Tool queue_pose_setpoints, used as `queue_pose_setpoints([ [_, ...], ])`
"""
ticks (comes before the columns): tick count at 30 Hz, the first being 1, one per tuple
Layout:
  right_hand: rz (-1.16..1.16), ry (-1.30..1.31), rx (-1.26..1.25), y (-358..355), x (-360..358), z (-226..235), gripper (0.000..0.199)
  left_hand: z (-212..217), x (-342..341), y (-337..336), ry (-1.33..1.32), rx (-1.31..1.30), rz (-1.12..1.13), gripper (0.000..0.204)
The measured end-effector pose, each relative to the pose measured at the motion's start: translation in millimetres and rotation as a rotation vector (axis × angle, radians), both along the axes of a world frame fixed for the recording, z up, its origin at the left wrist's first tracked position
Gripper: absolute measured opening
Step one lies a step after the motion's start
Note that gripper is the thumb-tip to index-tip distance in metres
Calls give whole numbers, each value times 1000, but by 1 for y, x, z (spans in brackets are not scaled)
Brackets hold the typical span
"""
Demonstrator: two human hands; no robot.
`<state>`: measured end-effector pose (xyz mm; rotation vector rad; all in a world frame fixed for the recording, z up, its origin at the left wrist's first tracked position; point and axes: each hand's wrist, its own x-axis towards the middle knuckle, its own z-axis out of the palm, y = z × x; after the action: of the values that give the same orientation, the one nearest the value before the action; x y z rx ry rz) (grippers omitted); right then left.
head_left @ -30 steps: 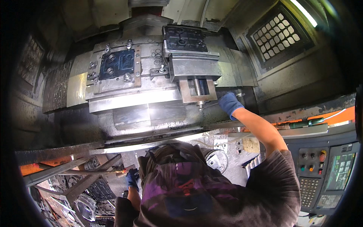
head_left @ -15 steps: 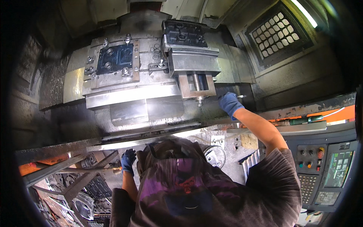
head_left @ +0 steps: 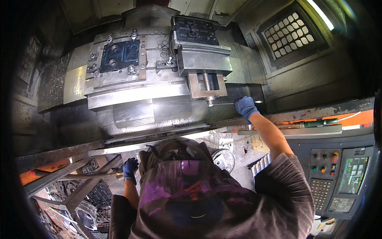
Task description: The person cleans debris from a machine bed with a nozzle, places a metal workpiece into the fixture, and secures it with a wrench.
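Observation:
A metal machine vise [head_left: 204, 59] stands on the machine bed, with a dark rectangular plate [head_left: 195, 31] in its jaws. From the end of its screw [head_left: 206, 83] a thin vise handle [head_left: 223, 104] runs to the right. My right hand [head_left: 245, 106], in a blue glove, is closed round this handle, whose bright tip shows beyond the fist. Low at the left, my left hand [head_left: 130, 169], also gloved in blue, hangs free beside the metal frame, with its fingers loosely apart and nothing visible in them.
Left of the vise, a second dark plate [head_left: 120, 55] is clamped onto a fixture by bolts. A control panel [head_left: 345, 179] with screen and keys stands at right. The machine's front sill [head_left: 318, 111] passes under my right arm. Dark metal parts [head_left: 99, 195] lie at lower left.
My right hand has shifted slightly right, and the handle now lines up with the vise screw's end. My left hand has moved a little left. The whole view has shifted slightly.

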<state>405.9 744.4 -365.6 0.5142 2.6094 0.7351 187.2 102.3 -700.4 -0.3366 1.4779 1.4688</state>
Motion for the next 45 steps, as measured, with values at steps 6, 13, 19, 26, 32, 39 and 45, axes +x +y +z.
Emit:
queue_pose_setpoints([
  [6,82,63,87,13,7,-13,17,-10,-8,-2,1,3,-49,45],
  [13,-68,-215,-4,-29,-36,7,18,-119,-26,-41,464,331,-320,39],
  [19,114,-702,170,-66,-73,39,11,-20,-18,35,-178,-10,91,34],
  [26,73,-187,-44,-15,-43,-2,19,-98,-16,-2,459,190,-114,26],
  [32,-91,-92,-13,10,-24,-11,22,-21,-6,22,-130,72,135,32],
  [39,-165,157,-203,26,-21,8,20,-25,-11,14,-134,-73,158,41],
  [45,-554,529,40,11,18,-136,25,15,3,3,695,-367,-610,26],
])
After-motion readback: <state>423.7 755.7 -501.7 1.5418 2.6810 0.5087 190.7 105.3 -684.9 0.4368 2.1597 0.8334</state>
